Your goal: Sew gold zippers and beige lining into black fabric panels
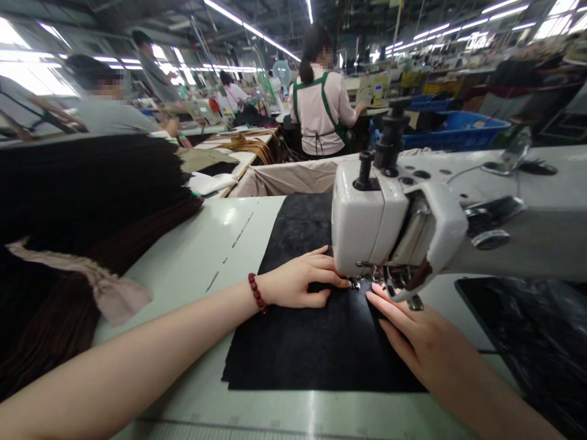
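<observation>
A black leather-like sheet (pixel 298 348) lies flat on the pale table, passing beneath the head of a white sewing machine (pixel 360 220). My left hand (pixel 307 281) rests on the sheet left of the presser foot (pixel 355 284), fingers stretched out and pressing down. On that wrist is a dark red bead bracelet (pixel 257 293). To the foot's right, my right hand (pixel 413 327) lies on the same sheet with its fingers extended towards the needle area. Part of its fingers is hidden behind the machine's lower guard and thread parts.
A tall stack of black pieces (pixel 82 201) stands on the left, with a beige cloth strip (pixel 92 281) hanging over it. Black plastic-looking material (pixel 536 330) lies at right. Beyond are a blue crate (pixel 472 131) and several co-workers, one in a green apron (pixel 318 110).
</observation>
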Motion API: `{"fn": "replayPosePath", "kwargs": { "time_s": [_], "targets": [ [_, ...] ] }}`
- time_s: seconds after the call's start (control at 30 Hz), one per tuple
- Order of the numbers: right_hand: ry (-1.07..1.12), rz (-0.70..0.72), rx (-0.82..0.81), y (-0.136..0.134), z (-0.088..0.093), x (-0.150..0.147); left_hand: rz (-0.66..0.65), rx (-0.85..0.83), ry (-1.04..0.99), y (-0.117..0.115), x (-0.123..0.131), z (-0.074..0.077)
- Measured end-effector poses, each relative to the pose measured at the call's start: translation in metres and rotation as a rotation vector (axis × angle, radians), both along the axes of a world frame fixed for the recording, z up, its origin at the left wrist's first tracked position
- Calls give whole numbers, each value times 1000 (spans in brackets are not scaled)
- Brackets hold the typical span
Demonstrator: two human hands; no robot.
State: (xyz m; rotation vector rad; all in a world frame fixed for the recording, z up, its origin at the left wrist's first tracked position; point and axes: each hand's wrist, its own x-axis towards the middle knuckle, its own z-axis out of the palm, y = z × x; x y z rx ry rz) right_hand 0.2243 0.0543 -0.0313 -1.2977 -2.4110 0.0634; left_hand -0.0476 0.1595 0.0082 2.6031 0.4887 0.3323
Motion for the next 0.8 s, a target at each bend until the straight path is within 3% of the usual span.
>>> {"fn": "replayPosePath", "kwargs": {
  "time_s": [0.53,0.63,0.8],
  "targets": [
    [-33,-15,151,-9,20,0,62,-38,-4,-2,-1,1],
    [-44,-74,213,-8,23,1,141,4,31,-20,1,2],
    [-55,-113,196,-10,25,5,368,163,169,-77,18,13]
  ]
}}
